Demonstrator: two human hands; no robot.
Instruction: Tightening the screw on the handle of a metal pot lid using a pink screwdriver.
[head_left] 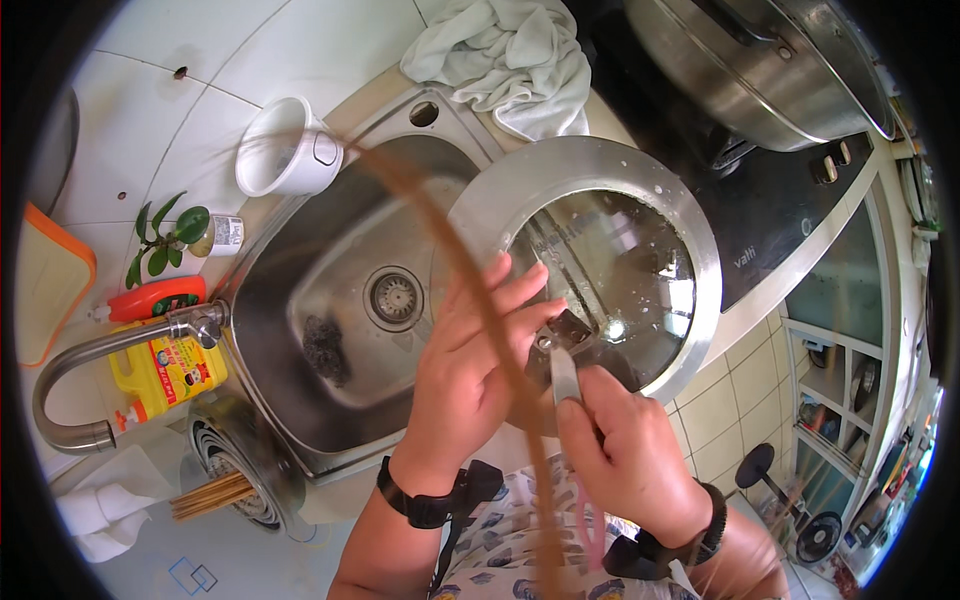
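Note:
A round glass pot lid (635, 255) with a broad steel rim lies across the sink's right edge and the counter, wet with drops. My left hand (475, 360) holds it, fingers spread over the glass and rim beside a dark handle fitting (570, 327); its thumb is mostly hidden. In my right hand (630, 455) is a small metal tool with a flat blade (565, 377), perhaps a knife. Its tip meets the fitting near a small round screw. The tool's grip is hidden in my fist.
The steel sink (330, 250) holds a dark scouring pad (325, 350). Left of it stand a faucet (75, 435), a yellow jug (180, 370), a red bottle (155, 298) and a white cup (275, 150). A cloth (510, 60) and large steel pot (760, 70) are behind. Blurred brown strands cross the view.

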